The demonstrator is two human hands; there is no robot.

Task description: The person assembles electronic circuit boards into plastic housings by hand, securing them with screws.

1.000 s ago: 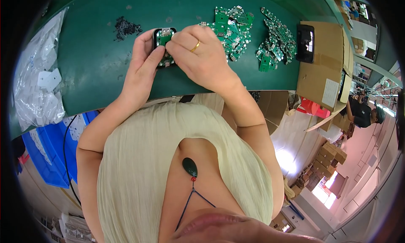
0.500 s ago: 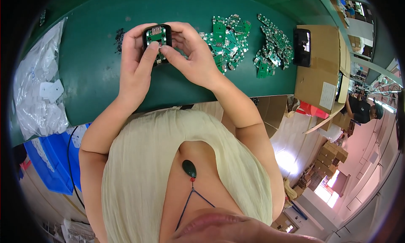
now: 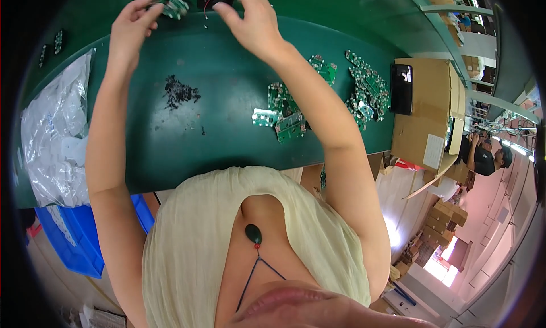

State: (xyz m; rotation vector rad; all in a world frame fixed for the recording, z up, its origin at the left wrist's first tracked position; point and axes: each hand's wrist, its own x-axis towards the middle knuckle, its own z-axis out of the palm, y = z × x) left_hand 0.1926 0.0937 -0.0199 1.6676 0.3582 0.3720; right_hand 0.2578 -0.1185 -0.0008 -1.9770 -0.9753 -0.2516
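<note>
At the far left of the green table, my left hand pinches a green circuit board, slightly blurred, with a dark edge along it. My right hand reaches to the far middle, its thumb and fingers closed about a black plastic case. A thin red wire hangs from this case. The upper frame edge cuts off part of the fingers and case. Nearer to me lies a scatter of small black pieces.
Loose circuit boards lie under my right forearm, with another pile further right. A black phone leans by a cardboard box. Clear plastic bags cover the left end, above a blue bin. A person is far right.
Both hands have moved from the near middle to the far side and parted. The left carries the circuit board away; the right has gone to the black case. The small black pieces are now uncovered.
</note>
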